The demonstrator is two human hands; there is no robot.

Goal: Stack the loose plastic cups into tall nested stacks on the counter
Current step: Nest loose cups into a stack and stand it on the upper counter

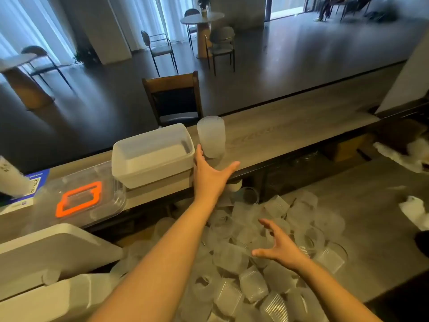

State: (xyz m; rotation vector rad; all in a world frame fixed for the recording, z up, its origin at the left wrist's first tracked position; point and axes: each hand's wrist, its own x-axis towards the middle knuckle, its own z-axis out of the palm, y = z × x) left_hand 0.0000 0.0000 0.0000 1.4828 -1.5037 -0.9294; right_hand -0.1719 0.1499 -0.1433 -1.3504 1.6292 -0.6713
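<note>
– What lies nearest you?
– A heap of loose cups (267, 263) fills the lower middle of the frame; your right hand (279, 246) hovers over it, fingers spread, holding nothing.
– And further up?
– Your left hand (210, 175) reaches to centre frame, fingers straight, empty, fingertips at the foot of the nested stack (211, 137); that stack stands upright on the counter (290, 133), just right of a white tub (152, 154).

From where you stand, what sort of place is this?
Probably a cafe or canteen, seen from behind its serving counter. Across the floor stand a round table with chairs, and a heap of loose plastic cups lies below the counter, beside a short cup stack on it.
</note>
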